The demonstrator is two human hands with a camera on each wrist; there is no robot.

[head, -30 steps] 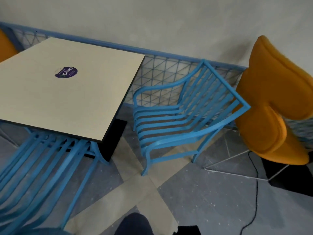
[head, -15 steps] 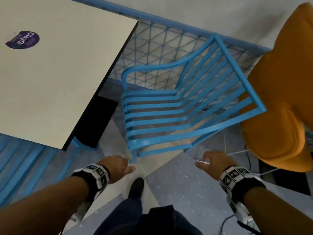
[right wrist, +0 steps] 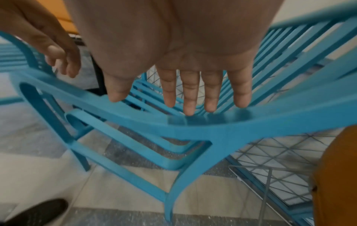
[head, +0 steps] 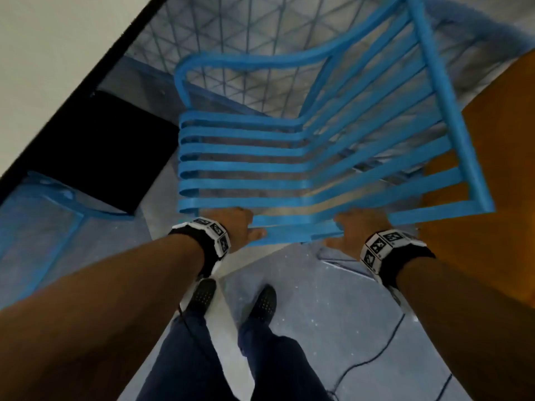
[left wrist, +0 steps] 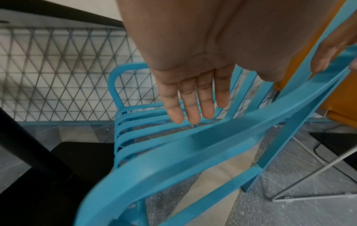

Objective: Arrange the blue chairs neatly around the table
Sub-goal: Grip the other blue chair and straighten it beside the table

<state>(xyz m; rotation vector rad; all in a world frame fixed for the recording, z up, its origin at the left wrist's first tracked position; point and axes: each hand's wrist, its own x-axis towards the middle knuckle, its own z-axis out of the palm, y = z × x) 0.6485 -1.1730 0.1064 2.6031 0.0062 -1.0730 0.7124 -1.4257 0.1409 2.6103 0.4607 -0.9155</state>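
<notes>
A blue slatted chair [head: 260, 169] stands askew beside the cream table [head: 43, 53], its near armrest [left wrist: 193, 149] facing me. My left hand [head: 234, 224] lies over the front part of that armrest, fingers [left wrist: 189, 107] straight and just above the rail. Further back on the same armrest [right wrist: 193, 126] is my right hand [head: 356, 227], with straight fingertips [right wrist: 190, 107] and the thumb touching the rail. Neither hand is curled round it. A second blue chair [head: 43, 227] shows blurred at the lower left, under the table edge.
An orange padded chair [head: 498, 169] crowds the blue chair's back on the right. A blue-framed wire mesh fence [head: 231, 39] runs behind. The black table base [head: 101, 154] sits left of the chair. A cable [head: 362, 366] lies on the floor near my shoes [head: 202, 296].
I have stepped up to the chair and the view has tipped down. Both hands came into view and moved forward onto the chair's near armrest.
</notes>
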